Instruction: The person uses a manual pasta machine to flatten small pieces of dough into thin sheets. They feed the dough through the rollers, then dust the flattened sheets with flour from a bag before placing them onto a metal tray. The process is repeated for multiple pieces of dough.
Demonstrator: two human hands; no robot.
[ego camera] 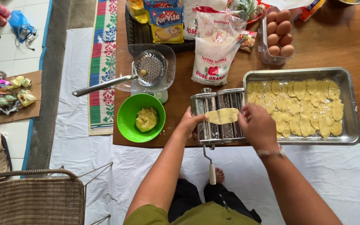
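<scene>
My left hand (189, 123) and my right hand (256, 126) hold a flat oval strip of yellow dough (222, 116) by its two ends, just above a metal pasta roller (217, 118) at the table's front edge. The roller's crank handle (210, 166) hangs down toward my lap. A metal baking tray (353, 121) to the right holds several flattened dough pieces (305, 106). Left of the roller sits a green bowl (126, 118) with a lump of yellow dough (146, 119).
A metal skimmer (148, 68) rests on a clear container on a scale. Behind are a white flour bag (216, 48), other packets, and a clear tray of brown eggs (280, 33). A wicker chair (32, 196) stands lower left on the white floor sheet.
</scene>
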